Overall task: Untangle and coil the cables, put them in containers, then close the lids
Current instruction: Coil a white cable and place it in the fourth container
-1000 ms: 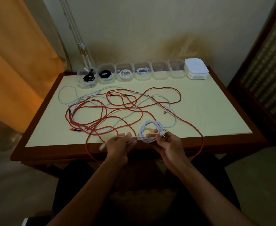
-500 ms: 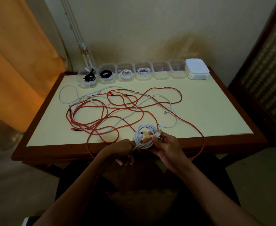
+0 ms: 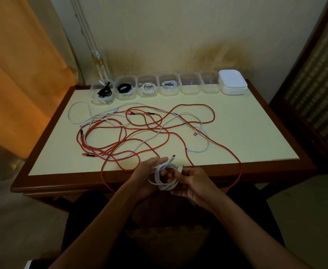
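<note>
The white coil (image 3: 164, 178) hung over the near edge of the surface (image 3: 246, 136), between both hands. At its left the left hand (image 3: 149, 172) lay open-fingered against the loops; at its right the right hand (image 3: 193, 184) pinched them near the plug. The first empty container (image 3: 190, 85) stood far beyond the coil and slightly right, probably nearer the right hand.

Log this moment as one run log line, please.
stage: coiling | left hand: supports white cable coil | right hand: pinches coil | containers: two empty | lids: stacked
</note>
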`<state>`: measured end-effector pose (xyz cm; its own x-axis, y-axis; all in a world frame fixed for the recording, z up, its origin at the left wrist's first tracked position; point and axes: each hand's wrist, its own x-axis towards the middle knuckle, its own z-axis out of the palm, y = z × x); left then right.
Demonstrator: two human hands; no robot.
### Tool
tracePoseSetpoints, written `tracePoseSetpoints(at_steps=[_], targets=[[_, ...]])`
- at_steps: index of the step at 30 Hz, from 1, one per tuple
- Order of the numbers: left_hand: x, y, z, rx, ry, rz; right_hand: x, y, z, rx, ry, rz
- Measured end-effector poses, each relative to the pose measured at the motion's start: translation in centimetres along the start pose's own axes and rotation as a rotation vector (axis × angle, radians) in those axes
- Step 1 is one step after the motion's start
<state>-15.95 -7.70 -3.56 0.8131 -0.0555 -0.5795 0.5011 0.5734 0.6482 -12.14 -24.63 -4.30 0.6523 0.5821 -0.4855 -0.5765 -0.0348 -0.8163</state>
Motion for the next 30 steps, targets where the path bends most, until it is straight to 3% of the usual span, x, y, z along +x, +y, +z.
tracePoseSetpoints(at_steps=[4,7,10,16,22,27,30], targets=[[0.5,-1.1,0.2,0.079,0.045,0.094,0.3,-0.3,0.4,-0.362,0.176,-0.118],[0.6,-1.2,0.2,0.061,0.133,0.102,0.9,-0.6,-0.2,-0.909,0.365,-0.390],[0.7,-1.4,0.6,0.128,0.140,0.112,1.4,-0.9,-0.5,-1.161,0.281,-0.587],[0.4,-0.8,1.3,0.172,0.109,0.096,1.5,-2.5,0.0,-1.174,0.195,-0.649],[-1.0,0.0,-0.3,-0.194,-0.146,-0.099,1.0,-7.0,-1.8,-0.934,0.330,-0.614],[-0.9,1.3,-0.6,-0.037,-0.141,-0.052,1.3,-7.6,-2.0,-0.915,0.333,-0.642],[-0.2,1.3,-0.8,0.150,0.010,0.042,1.9,-6.8,-2.4,-1.182,0.354,-0.723]])
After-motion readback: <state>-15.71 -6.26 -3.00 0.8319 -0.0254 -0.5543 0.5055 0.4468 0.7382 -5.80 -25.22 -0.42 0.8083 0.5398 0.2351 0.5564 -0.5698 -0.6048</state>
